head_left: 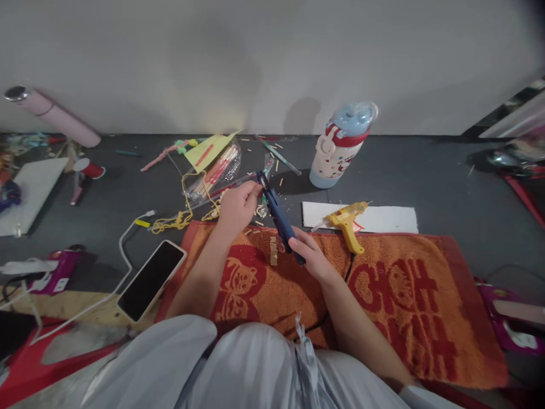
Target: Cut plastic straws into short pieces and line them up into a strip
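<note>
My right hand (310, 254) is wrapped round the handle end of a dark blue tool (279, 218), held over the orange towel (400, 284). At the tool's far end my left hand (240, 207) is closed in a pinch; what its fingers hold is too small to tell. Below the tool, short light wooden pieces (273, 251) lie in a row on the towel. More small pieces are scattered just beyond the towel's edge. A yellow glue gun (347, 222) rests on a white board (392, 219) to the right.
Behind the hands lie a bag of sticks (219, 170) and yellow cord (172, 221). A white and blue bottle (340, 147) stands at the back. The phone (152, 280) and a white cable (123, 250) are at left, beside a red spool (90, 168) and pink flask (59, 116).
</note>
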{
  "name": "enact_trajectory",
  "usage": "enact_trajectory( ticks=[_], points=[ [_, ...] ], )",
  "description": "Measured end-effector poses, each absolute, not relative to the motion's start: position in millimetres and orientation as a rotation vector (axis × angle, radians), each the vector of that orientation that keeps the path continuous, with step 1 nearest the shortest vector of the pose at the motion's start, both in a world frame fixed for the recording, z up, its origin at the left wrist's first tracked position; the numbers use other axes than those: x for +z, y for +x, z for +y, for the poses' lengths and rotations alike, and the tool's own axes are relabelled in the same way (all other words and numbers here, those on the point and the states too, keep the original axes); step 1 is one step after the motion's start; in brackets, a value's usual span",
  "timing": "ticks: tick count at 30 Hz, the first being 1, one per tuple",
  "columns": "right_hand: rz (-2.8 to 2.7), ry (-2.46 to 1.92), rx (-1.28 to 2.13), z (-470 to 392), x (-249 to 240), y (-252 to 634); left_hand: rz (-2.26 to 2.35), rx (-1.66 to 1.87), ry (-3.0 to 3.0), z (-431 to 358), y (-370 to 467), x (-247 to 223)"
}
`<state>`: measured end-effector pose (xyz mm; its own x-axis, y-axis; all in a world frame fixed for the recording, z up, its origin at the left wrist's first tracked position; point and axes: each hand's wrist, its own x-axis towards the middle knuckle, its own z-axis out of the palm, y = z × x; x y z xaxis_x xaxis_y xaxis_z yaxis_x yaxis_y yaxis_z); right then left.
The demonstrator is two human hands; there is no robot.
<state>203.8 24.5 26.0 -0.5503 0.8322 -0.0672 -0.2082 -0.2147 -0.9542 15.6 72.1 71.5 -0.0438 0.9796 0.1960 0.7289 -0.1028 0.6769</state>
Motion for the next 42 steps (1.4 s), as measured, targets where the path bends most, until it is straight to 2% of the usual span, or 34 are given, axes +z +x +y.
enact_trajectory(
  ticks=[16,42],
  points=[
    [-1.313,-0.778,1.860,23.3,18.5,204.7,1.970,0.780,2.061,70.8,17.3,73.1],
    [-1.246,-0.833,1.890,24.3,18.7,201.0,1.958,0.806,2.038,71.9,16.3,70.4]
  ],
)
